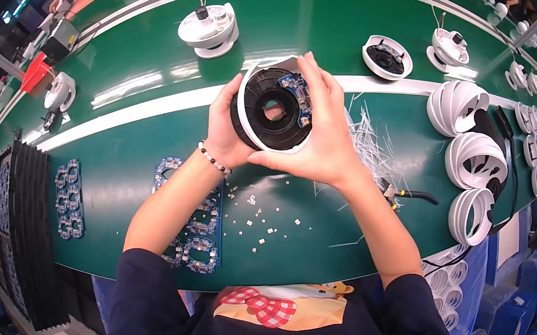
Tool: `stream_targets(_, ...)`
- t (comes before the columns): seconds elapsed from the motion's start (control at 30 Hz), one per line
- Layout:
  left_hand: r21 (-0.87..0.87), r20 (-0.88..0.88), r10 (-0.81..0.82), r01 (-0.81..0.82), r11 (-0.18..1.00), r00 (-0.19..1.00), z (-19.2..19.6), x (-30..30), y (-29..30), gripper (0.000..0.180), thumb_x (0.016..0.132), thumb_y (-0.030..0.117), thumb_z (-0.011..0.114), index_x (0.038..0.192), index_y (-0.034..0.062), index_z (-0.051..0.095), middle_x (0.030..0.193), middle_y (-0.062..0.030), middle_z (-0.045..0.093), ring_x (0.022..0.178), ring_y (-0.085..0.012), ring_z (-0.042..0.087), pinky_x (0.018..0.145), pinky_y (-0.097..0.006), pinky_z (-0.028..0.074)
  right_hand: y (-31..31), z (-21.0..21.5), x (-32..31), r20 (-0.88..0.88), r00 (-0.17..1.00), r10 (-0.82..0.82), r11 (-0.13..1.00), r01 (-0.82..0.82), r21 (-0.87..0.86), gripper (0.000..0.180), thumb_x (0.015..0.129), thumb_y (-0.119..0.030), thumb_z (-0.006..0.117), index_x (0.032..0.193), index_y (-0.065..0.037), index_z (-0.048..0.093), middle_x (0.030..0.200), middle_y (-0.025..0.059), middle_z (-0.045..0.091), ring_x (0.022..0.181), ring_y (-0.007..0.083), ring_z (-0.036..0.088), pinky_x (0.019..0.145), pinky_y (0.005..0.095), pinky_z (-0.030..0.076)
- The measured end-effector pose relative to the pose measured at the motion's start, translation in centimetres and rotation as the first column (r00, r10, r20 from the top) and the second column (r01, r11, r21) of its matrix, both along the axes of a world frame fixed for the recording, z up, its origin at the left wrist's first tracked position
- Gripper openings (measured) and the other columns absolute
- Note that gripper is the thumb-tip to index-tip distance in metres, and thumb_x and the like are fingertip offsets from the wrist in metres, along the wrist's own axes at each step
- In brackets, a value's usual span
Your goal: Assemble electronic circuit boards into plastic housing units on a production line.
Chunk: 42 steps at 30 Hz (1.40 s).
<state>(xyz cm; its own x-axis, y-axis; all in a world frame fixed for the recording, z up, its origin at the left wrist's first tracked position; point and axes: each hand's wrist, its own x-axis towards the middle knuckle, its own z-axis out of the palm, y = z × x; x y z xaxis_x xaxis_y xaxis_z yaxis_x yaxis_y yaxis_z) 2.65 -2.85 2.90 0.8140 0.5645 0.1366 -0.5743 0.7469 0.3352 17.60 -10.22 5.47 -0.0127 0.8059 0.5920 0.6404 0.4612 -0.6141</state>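
Between my two hands, above the green bench, is a round white housing with a black ring-shaped insert (256, 98) and a round hole in its middle. A curved blue circuit board (298, 96) sits along the insert's right side. My left hand (227, 128) is wrapped round the housing's left and lower-left side. On the opposite side my right hand (331, 132) grips it, fingers up along the top right edge and thumb along the lower rim. Under my left forearm lies a panel of blue circuit boards (200, 255), partly covered by the arm.
Small white bits (263, 241) litter the bench. Clipped white plastic strips (369, 142) lie right of my hands, beside cutters (420, 196). White shells (475, 161) line the right edge. Beyond, a green conveyor (293, 22) carries white units (210, 30). More boards (70, 198) lie left.
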Motion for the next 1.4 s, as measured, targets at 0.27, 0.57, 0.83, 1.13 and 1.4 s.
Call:
stream_targets(0.27,0.056,-0.201,0.189,-0.181,0.982,0.961,0.1,-0.2,-0.6,0.052,0.091,0.046,0.036,0.124,0.0091,0.049,0.122,-0.0123,0.053,0.113,-0.0274,0.05,0.098,-0.048,0.041,0.2,1.1,1.0,0.167,0.983,0.078,0.996,-0.085,0.036,0.115,0.045,-0.04,0.086,0.137,-0.003,0.029,0.141,0.0233,0.028,0.126,0.0377,0.031,0.103,0.0465,0.031)
stream_targets(0.57,0.034,-0.158,0.249,-0.247,0.968,0.956,0.0,0.4,-0.9,0.055,0.094,0.047,0.024,0.12,0.0066,0.052,0.118,-0.0124,0.055,0.108,-0.0262,0.054,0.093,-0.042,0.046,0.1,0.7,-0.1,0.195,0.979,0.054,0.999,-0.053,-0.012,0.113,0.046,-0.038,0.085,0.137,-0.003,0.029,0.14,0.0209,0.031,0.127,0.0393,0.029,0.104,0.0461,0.03)
stream_targets(0.83,0.074,-0.038,0.011,-0.008,0.997,0.999,0.6,-1.2,-0.4,0.086,0.083,0.074,0.026,0.129,0.0031,0.042,0.125,-0.018,0.051,0.113,-0.0306,0.053,0.097,-0.045,0.044,0.8,2.4,0.7,0.296,0.931,0.211,0.976,-0.215,-0.019,0.112,0.043,-0.044,0.086,0.133,-0.003,0.033,0.138,0.0188,0.034,0.123,0.0403,0.034,0.101,0.0493,0.033)
stream_targets(1.13,0.172,-0.317,0.43,-0.394,0.903,0.846,0.9,-0.5,-1.0,0.055,0.077,0.032,0.05,0.122,0.0009,0.047,0.115,-0.0173,0.057,0.104,-0.0284,0.058,0.091,-0.041,0.048,0.8,-0.5,-2.6,0.119,0.982,-0.145,0.989,0.14,0.049,0.113,0.046,-0.047,0.083,0.133,0.001,0.029,0.131,0.0206,0.039,0.12,0.0397,0.036,0.097,0.0484,0.033)
stream_targets(1.4,0.243,-0.198,0.433,-0.384,0.891,0.879,1.2,-0.4,-0.9,0.064,0.076,0.023,0.047,0.136,0.0047,0.031,0.123,-0.0183,0.05,0.111,-0.0284,0.052,0.096,-0.042,0.044,0.7,-1.8,-4.2,0.049,0.965,-0.256,0.96,0.248,0.126,0.121,0.047,-0.047,0.081,0.137,0.005,0.019,0.135,0.0247,0.032,0.124,0.0408,0.029,0.093,0.0509,0.031)
